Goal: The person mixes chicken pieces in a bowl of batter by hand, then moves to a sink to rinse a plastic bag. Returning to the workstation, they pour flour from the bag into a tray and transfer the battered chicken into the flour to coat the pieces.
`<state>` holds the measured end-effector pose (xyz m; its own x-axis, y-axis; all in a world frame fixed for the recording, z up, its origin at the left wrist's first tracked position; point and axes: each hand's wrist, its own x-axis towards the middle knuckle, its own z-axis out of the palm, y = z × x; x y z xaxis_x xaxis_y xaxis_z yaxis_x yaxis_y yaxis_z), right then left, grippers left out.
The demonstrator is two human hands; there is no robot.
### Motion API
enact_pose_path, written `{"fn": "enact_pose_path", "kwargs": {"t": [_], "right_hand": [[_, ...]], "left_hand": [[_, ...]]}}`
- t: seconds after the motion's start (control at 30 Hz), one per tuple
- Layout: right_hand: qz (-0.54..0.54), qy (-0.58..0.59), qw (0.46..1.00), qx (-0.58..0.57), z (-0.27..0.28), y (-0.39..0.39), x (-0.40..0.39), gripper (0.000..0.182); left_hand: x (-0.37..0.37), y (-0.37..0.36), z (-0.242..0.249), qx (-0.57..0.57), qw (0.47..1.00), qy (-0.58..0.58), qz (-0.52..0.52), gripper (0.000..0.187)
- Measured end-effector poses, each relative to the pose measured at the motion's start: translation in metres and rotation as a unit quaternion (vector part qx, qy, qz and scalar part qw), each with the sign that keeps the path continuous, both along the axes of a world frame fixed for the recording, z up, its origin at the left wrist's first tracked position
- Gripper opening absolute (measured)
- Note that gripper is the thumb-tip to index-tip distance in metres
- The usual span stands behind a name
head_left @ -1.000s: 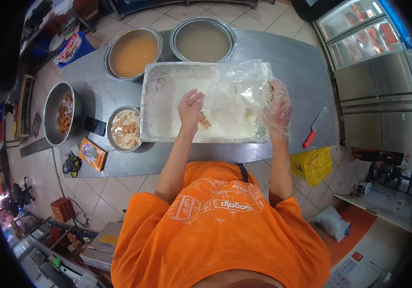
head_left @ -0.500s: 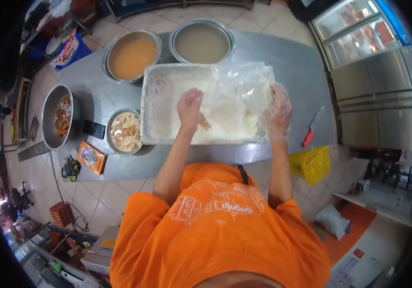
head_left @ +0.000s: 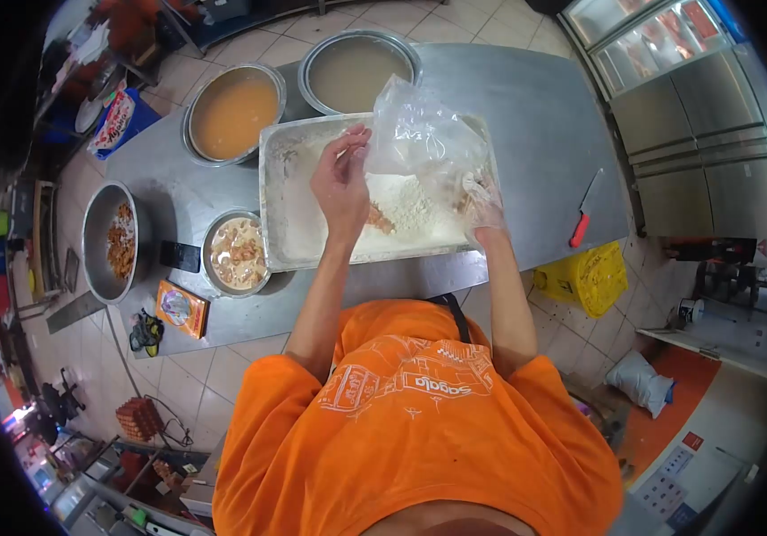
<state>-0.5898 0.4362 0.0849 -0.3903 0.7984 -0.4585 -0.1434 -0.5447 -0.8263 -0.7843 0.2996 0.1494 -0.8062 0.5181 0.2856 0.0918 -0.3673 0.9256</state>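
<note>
Over the left part of a white tray (head_left: 278,241) is my left hand (head_left: 342,183), its fingers curled together at the near edge of a clear plastic bag (head_left: 419,134); what they hold, if anything, is hidden. My right hand (head_left: 483,207), wrapped in clear plastic, closes on the bag's lower end near the tray's right side. White flour (head_left: 412,210) lies heaped in the tray between my hands. A coated brownish piece (head_left: 378,217) rests in the flour beside my left wrist.
Behind the tray stand pots of orange liquid (head_left: 236,112) and cloudy liquid (head_left: 355,76). To the left are a bowl of pieces in batter (head_left: 237,254), a phone (head_left: 180,256), an orange packet (head_left: 181,309) and a metal bowl (head_left: 120,241). A red-handled knife (head_left: 579,230) lies right.
My right hand has moved left and inward over the tray with the plastic. The bag now stands up higher toward my left hand, which has shifted slightly up and left. More heaped flour shows.
</note>
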Motion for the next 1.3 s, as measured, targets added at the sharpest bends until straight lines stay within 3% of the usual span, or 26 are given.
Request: {"fn": "enact_pose_path", "kwargs": {"t": [0.13,0.2,0.23,0.3,0.33,0.37,0.4,0.47,0.5,0.53,0.57,0.6,0.67,0.73,0.8,0.93,1.0,1.07,1.1,1.17,1.23,1.3], "right_hand": [[-0.002,0.056,0.996,0.073,-0.002,0.008,-0.001,0.03],[0.096,-0.053,0.951,0.289,0.002,0.011,0.003,0.025],[0.089,-0.051,0.953,0.286,0.002,0.01,0.002,0.025],[0.075,-0.064,0.854,0.511,0.003,0.005,-0.003,0.021],[0.069,-0.062,0.856,0.509,0.004,0.001,-0.003,0.021],[0.082,-0.094,0.799,0.589,0.004,-0.001,-0.001,0.022],[0.094,-0.125,0.733,0.662,0.004,-0.004,0.001,0.022],[0.1,-0.09,0.706,0.695,-0.001,-0.009,0.001,0.022],[0.105,-0.096,0.675,0.724,0.002,-0.013,0.003,0.024],[0.109,-0.104,0.643,0.751,0.006,-0.017,0.007,0.027],[0.124,-0.087,0.751,0.643,0.006,-0.022,0.014,0.034],[0.116,-0.085,0.752,0.644,0.004,-0.017,0.025,0.034],[0.066,-0.074,0.673,0.733,-0.001,-0.004,0.053,0.041],[0.025,-0.078,0.668,0.74,0.016,0.001,0.093,0.042],[0.06,-0.003,0.885,0.461,0.016,0.01,0.148,0.038],[-0.05,-0.101,0.847,0.519,0.048,0.043,0.277,0.034],[-0.135,-0.282,0.587,0.747,0.061,0.063,0.358,0.05],[-0.165,-0.381,0.573,0.707,0.053,0.071,0.442,0.046],[-0.186,-0.453,0.556,0.672,0.051,0.075,0.481,0.042],[-0.32,-0.354,0.6,0.642,0.049,0.08,0.546,0.033],[-0.324,-0.41,0.544,0.657,0.042,0.077,0.611,0.028],[-0.293,-0.544,0.428,0.659,0.035,0.078,0.669,0.025]], "left_hand": [[-0.014,-0.011,-0.012,0.022,0.999,-0.029,0.0,0.02],[-0.022,-0.021,-0.032,0.016,0.998,-0.054,0.011,0.02],[-0.026,-0.025,-0.048,-0.031,0.996,-0.077,0.021,0.022],[-0.029,-0.031,-0.072,-0.081,0.992,-0.094,0.029,0.026],[-0.028,-0.033,-0.081,-0.069,0.976,-0.205,0.034,0.029],[-0.026,-0.034,-0.081,-0.055,0.947,-0.314,0.039,0.036],[-0.026,-0.037,-0.079,-0.056,0.949,-0.309,0.038,0.036],[-0.023,-0.044,-0.073,0.088,0.856,-0.496,-0.119,0.055],[-0.019,-0.043,-0.074,0.111,0.848,-0.499,-0.143,0.067],[-0.013,-0.042,-0.073,0.107,0.851,-0.494,-0.146,0.067],[-0.003,-0.041,-0.066,0.125,0.853,-0.487,-0.14,0.067],[0.008,-0.038,-0.058,0.143,0.854,-0.481,-0.135,0.066],[0.033,-0.033,-0.044,0.158,0.849,-0.481,-0.152,0.067],[0.066,-0.021,-0.027,0.152,0.871,-0.431,-0.18,0.069],[0.11,0.001,-0.009,0.137,0.877,-0.414,-0.202,0.07],[0.217,0.057,0.013,0.172,0.82,-0.448,-0.312,0.069],[0.267,0.088,0.013,0.189,0.744,-0.493,-0.408,0.07],[0.308,0.115,-0.006,0.149,0.726,-0.497,-0.45,0.068],[0.331,0.126,-0.004,0.098,0.756,-0.503,-0.407,0.067],[0.363,0.141,-0.007,0.02,0.79,-0.505,-0.348,0.06],[0.376,0.15,-0.017,-0.029,0.812,-0.48,-0.33,0.058],[0.382,0.16,-0.026,-0.083,0.831,-0.452,-0.314,0.056]]}}
